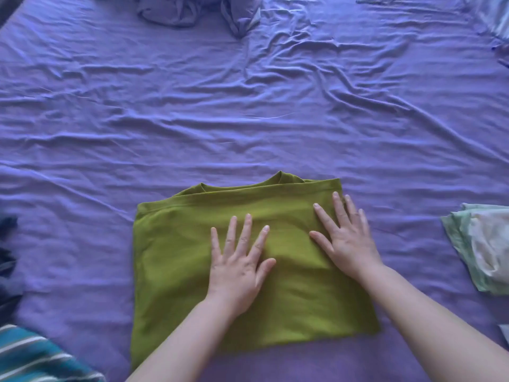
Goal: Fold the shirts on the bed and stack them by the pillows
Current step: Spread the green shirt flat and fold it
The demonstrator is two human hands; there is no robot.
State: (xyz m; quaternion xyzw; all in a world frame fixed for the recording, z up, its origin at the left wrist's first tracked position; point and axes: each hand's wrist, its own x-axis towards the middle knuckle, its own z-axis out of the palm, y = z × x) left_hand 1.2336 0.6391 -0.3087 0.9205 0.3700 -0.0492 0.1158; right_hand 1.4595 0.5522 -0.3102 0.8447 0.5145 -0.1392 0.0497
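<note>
Wrinkled purple bed sheet (248, 119). Near edge, left to right: striped garment (33, 354); folded green shirt (179, 271), centred, pressed by flat, spread left hand (237, 268) and right hand (344, 241); pale garments (484, 244).

Green shirt (179, 260): smooth matt cloth; purple sheet (248, 119): wrinkled, slight sheen.

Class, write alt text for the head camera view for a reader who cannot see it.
Two open hands, left hand and right hand, press flat on a folded green shirt lying on a wrinkled purple sheet. A pale green garment lies at the right edge and a striped teal cloth at the lower left.
</note>
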